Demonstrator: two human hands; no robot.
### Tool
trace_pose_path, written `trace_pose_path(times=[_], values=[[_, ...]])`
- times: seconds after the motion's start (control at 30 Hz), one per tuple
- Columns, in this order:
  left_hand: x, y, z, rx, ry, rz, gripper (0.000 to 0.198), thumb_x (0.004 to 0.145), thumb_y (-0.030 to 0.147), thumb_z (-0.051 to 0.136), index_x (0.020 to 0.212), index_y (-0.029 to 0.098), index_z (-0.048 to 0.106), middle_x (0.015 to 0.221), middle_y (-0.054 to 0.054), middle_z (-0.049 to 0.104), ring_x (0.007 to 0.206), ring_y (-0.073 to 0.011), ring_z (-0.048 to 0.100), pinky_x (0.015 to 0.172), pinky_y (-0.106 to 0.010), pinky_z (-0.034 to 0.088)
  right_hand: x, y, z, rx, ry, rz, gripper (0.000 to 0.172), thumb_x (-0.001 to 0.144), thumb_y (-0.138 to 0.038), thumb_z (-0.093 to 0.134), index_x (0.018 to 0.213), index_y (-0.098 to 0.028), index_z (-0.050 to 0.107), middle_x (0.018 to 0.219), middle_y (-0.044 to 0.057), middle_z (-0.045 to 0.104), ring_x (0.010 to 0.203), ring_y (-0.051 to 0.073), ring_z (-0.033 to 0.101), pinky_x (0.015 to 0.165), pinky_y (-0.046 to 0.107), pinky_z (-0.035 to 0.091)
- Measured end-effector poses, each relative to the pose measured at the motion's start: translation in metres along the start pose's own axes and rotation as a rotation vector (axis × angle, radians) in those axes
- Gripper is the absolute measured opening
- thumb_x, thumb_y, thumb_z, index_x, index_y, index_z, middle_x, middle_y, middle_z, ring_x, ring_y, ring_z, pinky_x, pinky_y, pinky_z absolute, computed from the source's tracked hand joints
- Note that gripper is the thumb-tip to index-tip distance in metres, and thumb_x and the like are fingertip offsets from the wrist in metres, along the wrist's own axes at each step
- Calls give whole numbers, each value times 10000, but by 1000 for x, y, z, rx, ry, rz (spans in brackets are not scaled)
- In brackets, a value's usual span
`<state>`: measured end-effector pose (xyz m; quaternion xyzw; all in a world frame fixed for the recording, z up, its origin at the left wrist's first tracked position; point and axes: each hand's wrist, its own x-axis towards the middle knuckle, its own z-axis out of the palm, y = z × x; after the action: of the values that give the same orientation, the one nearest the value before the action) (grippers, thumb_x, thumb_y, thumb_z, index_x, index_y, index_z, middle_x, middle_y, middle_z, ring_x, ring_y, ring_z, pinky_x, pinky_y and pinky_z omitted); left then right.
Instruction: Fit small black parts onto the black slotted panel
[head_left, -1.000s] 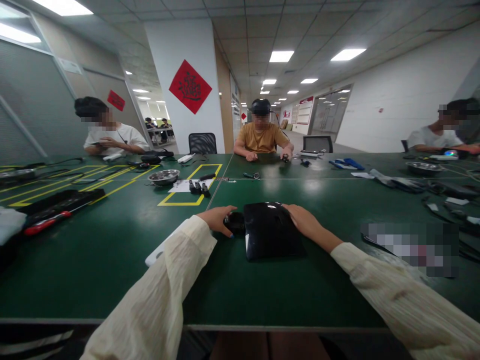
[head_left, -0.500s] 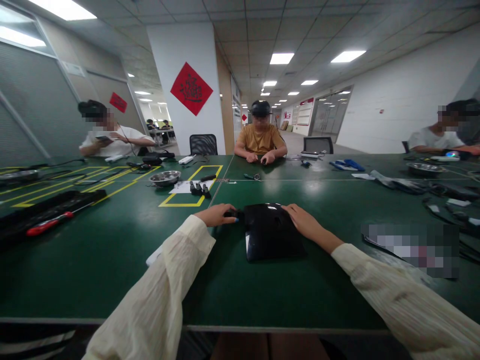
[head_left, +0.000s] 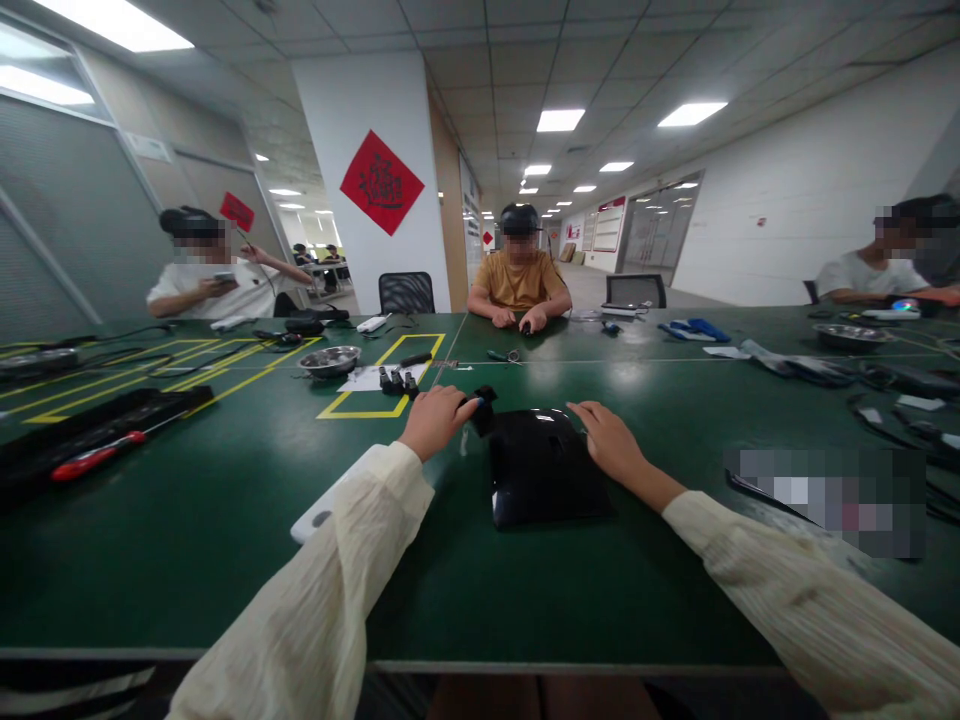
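Observation:
A glossy black panel (head_left: 551, 475) with a small slot lies flat on the green table in front of me. Past its upper left corner, my left hand (head_left: 441, 418) is closed on a small black part (head_left: 484, 408), raised a little off the tabletop; its exact kind is hard to make out. My right hand (head_left: 611, 440) is at the panel's upper right edge, its fingers stretched out and holding nothing. Whether the right fingers still touch the panel I cannot tell. Beneath my left forearm a white object (head_left: 330, 510) lies partly hidden by the sleeve.
A metal bowl (head_left: 331, 362) and several black parts (head_left: 397, 381) on white paper lie ahead on the left. A red-handled screwdriver (head_left: 101, 455) rests on a black case (head_left: 45, 440). Cables and a pixelated item (head_left: 832, 500) are on the right. Other people sit around the table.
My left hand has lifted and moved slightly away from me, tilting the small black part up from the panel's side. The right fingers have loosened at the panel's edge.

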<state>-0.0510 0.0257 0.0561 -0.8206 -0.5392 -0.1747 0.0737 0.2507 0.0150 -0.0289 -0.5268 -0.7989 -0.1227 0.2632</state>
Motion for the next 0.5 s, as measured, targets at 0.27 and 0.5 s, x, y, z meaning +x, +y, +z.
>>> trace_pose_path(times=[0.27, 0.5], values=[[-4, 27, 8, -647, -22, -143, 556, 853, 554, 268, 684, 146, 605, 681, -47, 603, 712, -190, 546, 681, -311, 411, -4, -28, -17, 284, 186, -82, 489, 785, -100, 338, 1261, -163, 435, 1108, 121, 501, 1005, 221, 480, 896, 378, 398], [-18, 54, 21, -1157, -360, -25, 553, 767, 626, 419, 792, 123, 645, 806, -69, 661, 755, -178, 582, 718, -295, 456, -17, -66, -26, 752, 80, -68, 468, 896, -370, 319, 1323, -177, 313, 1107, 101, 538, 782, 147, 553, 756, 299, 458]])
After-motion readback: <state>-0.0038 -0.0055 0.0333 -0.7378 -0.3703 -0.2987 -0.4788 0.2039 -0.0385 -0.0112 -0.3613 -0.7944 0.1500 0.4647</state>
